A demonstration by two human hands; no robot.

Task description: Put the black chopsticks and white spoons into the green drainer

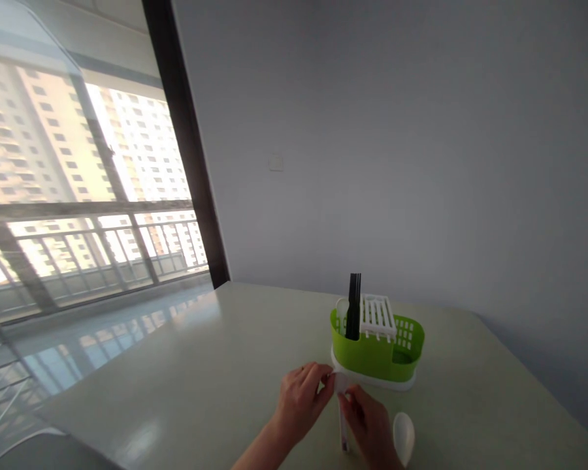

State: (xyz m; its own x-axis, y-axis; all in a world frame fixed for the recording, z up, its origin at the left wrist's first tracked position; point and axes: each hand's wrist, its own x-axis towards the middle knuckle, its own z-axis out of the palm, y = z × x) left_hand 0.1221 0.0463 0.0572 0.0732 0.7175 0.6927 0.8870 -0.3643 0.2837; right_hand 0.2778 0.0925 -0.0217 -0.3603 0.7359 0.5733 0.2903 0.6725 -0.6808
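Observation:
Between my two hands is a white spoon (342, 418), its bowl toward the basket and its handle pointing back toward me. My left hand (301, 398) pinches the left edge of the bowl. The fingers of my right hand (370, 421) close on it from the right, covering part of it. Just beyond stands a bright green utensil basket (372, 356) on a white base tray (396, 384). It holds black chopsticks (353, 307), a white spoon (342, 307) and a white slatted rack piece (377, 313). Another white spoon (404, 434) lies right of my right hand.
A pale, glossy table (215, 365) spreads beneath everything, its far edge near a plain grey wall (372, 163) with a switch plate (276, 162). Left of it are a large dark-framed window (176, 98) and a white wire rack (4, 372). A grey seat (49, 452) shows at the lower left.

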